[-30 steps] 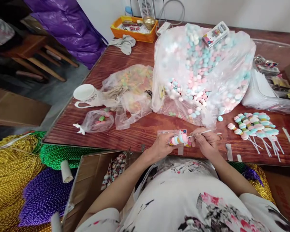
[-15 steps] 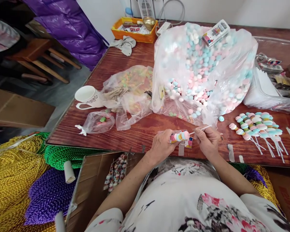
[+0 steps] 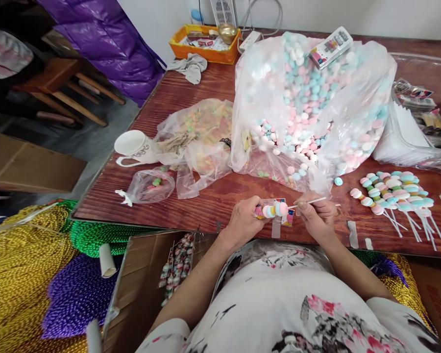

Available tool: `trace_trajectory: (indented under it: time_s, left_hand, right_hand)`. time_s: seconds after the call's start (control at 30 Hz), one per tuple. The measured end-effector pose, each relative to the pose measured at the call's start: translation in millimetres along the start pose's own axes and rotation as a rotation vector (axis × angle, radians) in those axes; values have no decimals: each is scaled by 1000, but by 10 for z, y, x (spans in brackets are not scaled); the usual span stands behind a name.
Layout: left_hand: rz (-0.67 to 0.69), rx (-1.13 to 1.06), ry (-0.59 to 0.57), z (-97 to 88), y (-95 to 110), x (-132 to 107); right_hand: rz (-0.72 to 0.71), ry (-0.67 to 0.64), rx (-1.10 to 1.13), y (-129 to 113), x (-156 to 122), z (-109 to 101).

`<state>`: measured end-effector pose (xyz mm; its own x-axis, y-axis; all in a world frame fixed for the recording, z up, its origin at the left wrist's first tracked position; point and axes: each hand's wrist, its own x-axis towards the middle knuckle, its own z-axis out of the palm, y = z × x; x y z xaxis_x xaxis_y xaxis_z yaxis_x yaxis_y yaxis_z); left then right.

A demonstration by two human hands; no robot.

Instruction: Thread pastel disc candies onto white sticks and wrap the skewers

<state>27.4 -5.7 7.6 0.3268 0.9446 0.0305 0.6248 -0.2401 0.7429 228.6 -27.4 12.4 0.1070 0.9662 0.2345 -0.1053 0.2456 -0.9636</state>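
My left hand is closed round a short stack of pastel candy discs, pink, white and blue. My right hand pinches a thin white stick whose tip runs into the stack. Both hands hover over the near edge of the red-brown table, above a small printed card. Just beyond my hands slumps a large clear bag of loose pastel candies, its mouth towards me. To the right lies a heap of finished candy skewers.
A white mug and smaller crumpled plastic bags lie at the left. An orange tray stands at the back. Clear bags of wrappers sit at the right. A cardboard box with skewers and shiny tinsel are below the table.
The hands have stayed near the table's front edge; the candy stack and stick shifted slightly, with the stick still set into the stack.
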Motion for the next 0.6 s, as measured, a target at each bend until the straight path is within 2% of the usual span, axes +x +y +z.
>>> trace_trajectory:
  time_s: [0.13, 0.3, 0.37, 0.43, 0.6]
  left_hand:
    - [7, -104, -92, 5, 21, 3]
    - [-8, -34, -201, -5, 54, 2]
    - [-7, 3, -218, -11, 61, 0]
    - [5, -21, -212, -13, 74, -2]
    - [49, -194, -185, 3, 116, -3]
  right_hand:
    - [-120, -147, -50, -79, 36, -54]
    - [-395, -383, -160, -269, 28, -77]
    - [-429, -451, -179, -307, 26, -80]
    - [-378, -444, -169, -287, 38, -87]
    - [-108, -216, 9, -71, 64, -68]
